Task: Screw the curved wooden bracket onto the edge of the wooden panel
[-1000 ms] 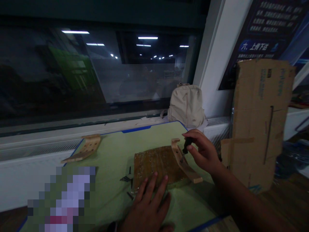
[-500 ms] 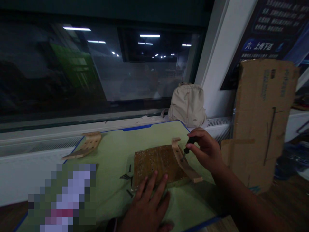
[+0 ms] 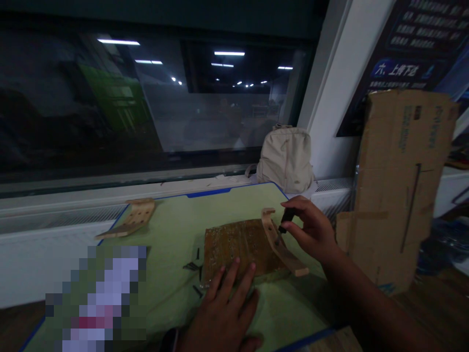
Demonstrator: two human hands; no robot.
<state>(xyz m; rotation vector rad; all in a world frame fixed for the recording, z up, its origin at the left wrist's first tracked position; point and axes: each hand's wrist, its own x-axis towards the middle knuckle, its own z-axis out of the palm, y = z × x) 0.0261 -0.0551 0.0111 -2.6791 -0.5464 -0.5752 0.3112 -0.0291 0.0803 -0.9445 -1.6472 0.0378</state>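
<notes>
L hand (image 3: 223, 313) is resting open, fingers flat on near edge of the brown board (image 3: 234, 242), mid green mat (image 3: 168, 230). R hand (image 3: 311, 232) is pinching a small black screwdriver (image 3: 286, 217), tip touching the curved wood strip (image 3: 289, 261) along board's rt edge; black screws (image 3: 191, 267) lying just left.

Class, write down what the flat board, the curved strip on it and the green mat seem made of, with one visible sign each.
Board: probably wood or plywood, dull brown, with rows of drilled holes. Curved strip, under the screwdriver in the right hand: pale bare bent wood, by its colour and cut ends. Mat: likely soft plastic or rubber, matt green, blue edged.
</notes>
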